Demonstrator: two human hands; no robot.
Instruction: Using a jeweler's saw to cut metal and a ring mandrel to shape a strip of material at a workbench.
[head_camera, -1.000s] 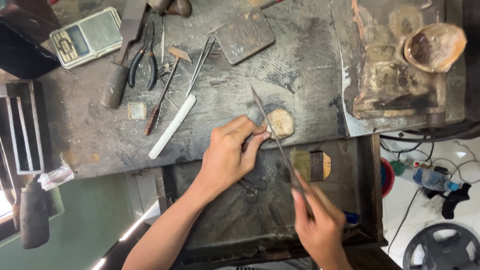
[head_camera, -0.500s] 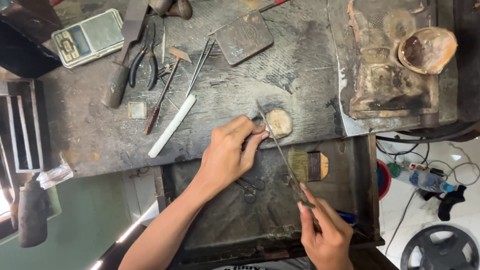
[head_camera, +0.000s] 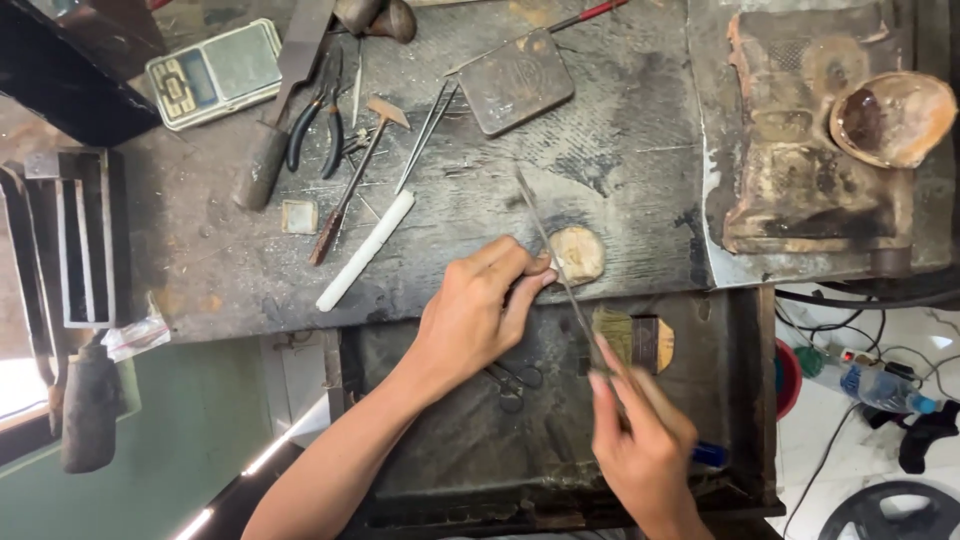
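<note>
1. The left hand (head_camera: 470, 315) rests at the front edge of the workbench (head_camera: 620, 170); its fingers (head_camera: 525, 275) are drawn together, tips pinched beside the small round wooden peg (head_camera: 578, 254); what they pinch is too small to tell.
2. The right hand (head_camera: 640, 440) grips the handle end of a long thin file (head_camera: 555, 255), fingers curled tight around it; the blade slants up across the peg.
3. Below lies an open drawer (head_camera: 440, 440) holding small scissors (head_camera: 512, 380) and a brush (head_camera: 630, 340).
</note>
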